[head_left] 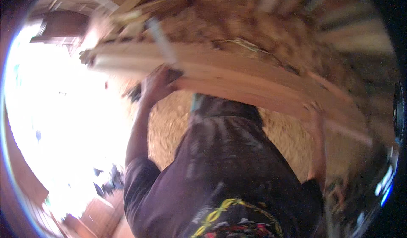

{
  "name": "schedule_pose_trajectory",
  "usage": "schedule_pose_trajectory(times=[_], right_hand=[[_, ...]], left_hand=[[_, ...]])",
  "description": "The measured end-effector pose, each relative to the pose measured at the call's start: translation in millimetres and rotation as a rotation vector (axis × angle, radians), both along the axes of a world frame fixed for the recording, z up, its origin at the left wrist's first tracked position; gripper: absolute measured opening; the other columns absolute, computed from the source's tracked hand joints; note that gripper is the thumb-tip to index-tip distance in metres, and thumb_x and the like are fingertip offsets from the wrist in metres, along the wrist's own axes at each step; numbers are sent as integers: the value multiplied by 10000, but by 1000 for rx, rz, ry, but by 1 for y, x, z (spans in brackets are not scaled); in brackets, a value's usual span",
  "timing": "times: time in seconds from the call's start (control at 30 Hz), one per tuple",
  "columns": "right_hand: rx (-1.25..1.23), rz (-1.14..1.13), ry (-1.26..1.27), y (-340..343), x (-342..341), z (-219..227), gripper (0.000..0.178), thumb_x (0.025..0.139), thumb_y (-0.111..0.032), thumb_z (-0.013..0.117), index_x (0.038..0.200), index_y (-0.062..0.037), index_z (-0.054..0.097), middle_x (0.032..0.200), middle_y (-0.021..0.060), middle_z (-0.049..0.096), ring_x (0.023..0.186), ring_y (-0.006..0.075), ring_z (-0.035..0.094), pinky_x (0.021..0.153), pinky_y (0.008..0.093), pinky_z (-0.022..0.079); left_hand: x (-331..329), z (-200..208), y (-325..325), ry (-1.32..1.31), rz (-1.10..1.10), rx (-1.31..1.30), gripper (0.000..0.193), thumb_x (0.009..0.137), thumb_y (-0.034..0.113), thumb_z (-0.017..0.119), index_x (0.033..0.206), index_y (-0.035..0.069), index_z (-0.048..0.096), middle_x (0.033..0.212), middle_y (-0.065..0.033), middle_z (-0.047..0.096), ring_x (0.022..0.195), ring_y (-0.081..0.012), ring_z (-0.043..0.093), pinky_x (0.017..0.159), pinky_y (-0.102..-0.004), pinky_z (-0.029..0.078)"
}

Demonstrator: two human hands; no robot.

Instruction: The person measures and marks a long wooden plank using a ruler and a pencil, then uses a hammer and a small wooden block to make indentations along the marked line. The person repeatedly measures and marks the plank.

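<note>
A long, pale wooden plank [229, 75] stretches across in front of my body, from the far left to the lower right. At its near edge, toward the left end, my left hand [160, 84] is closed around a dark handle or block [174, 74]. From there a pale straight blade [162, 41] runs across the plank's face; blur hides exactly what tool this is. Farther right, my right hand [313, 113] touches the plank near its right end, its fingers smeared by motion.
Brown sawdust or shavings [288, 30] lie heaped beyond the plank, with more sawdust-covered ground [168, 115] beside my legs. Loose wood pieces [144, 3] lie at the far left. Blurred boards [352, 34] stand at the far right. Strong glare washes out the left side.
</note>
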State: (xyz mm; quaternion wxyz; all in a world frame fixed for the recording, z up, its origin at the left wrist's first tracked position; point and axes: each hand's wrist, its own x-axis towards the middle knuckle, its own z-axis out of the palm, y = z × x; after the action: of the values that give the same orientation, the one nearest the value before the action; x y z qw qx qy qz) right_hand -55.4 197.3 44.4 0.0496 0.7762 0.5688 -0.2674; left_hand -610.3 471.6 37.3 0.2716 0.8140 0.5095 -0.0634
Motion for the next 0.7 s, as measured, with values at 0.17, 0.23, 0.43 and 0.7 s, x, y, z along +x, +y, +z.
schedule_pose_trajectory(times=[0.17, 0.23, 0.43, 0.7], right_hand=[[-84, 53, -49, 2, -1, 1, 612, 669, -125, 910, 1249, -88, 716, 1299, 151, 684, 1294, 376, 578, 1116, 471, 453], [-95, -2, -20, 5, -6, 6, 653, 694, -147, 919, 1299, -62, 688, 1308, 163, 684, 1285, 346, 597, 1101, 447, 468], [-3, -10, 479, 63, -82, 31, 841, 881, -447, 841, 1529, -31, 503, 1470, 211, 592, 1377, 320, 561, 1150, 484, 441], [107, 142, 1397, 149, -359, 44, 594, 1108, -418, 542, 1444, 71, 509, 1298, 155, 668, 1109, 207, 680, 980, 355, 549]], left_hand=[[3, 1, -17, -17, 31, 118, 684, 755, 389, 907, 1268, 109, 552, 1194, -145, 671, 1119, -388, 671, 891, -499, 548], [2, -3, -25, -96, 33, 138, 685, 774, 410, 899, 1277, 111, 545, 1206, -141, 670, 1115, -384, 681, 872, -503, 565], [1, -3, -71, -469, 110, 382, 449, 821, 261, 791, 1158, 74, 560, 1115, -117, 591, 977, -341, 684, 707, -461, 604], [-37, -3, -154, -700, -84, 410, 408, 772, 253, 772, 1104, 104, 589, 982, -94, 620, 880, -300, 664, 762, -433, 537]])
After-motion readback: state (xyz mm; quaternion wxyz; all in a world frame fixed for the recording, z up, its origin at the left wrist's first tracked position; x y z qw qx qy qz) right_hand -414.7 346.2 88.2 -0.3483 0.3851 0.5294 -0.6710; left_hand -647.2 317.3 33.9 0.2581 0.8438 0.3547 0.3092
